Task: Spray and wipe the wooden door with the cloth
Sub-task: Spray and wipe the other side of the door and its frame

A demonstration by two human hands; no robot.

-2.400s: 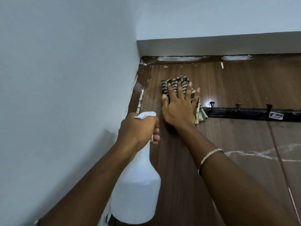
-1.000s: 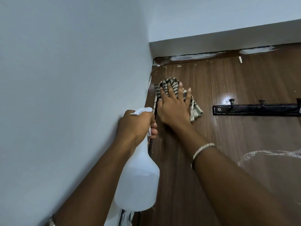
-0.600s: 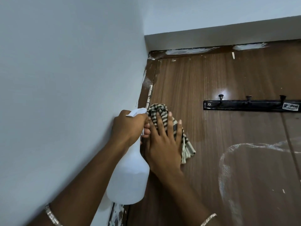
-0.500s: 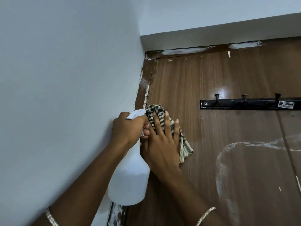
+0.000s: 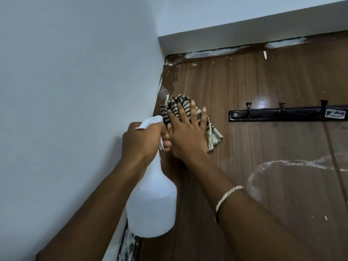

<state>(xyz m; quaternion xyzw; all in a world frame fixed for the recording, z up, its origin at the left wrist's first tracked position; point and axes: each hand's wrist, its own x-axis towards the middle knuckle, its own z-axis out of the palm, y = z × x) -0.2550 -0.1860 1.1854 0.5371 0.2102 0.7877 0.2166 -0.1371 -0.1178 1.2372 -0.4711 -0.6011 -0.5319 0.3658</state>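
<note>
place: home | cues: wooden door (image 5: 263, 81), black hook rail (image 5: 286, 114), painted wall (image 5: 75, 72)

Soft, even light is filling the scene, and a white glare is shining on the door (image 5: 244, 81) right of the fingers (image 5: 203, 118). Left of them a faint shadow is falling on the wall (image 5: 75, 91). Everything is showing in sharp focus.

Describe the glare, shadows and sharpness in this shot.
Head view: a glare spot shines on the door just above the hook rack; light is otherwise soft, with a faint shadow on the wall beside the left hand gripping the bottle; the right hand and cloth look sharp.
</note>
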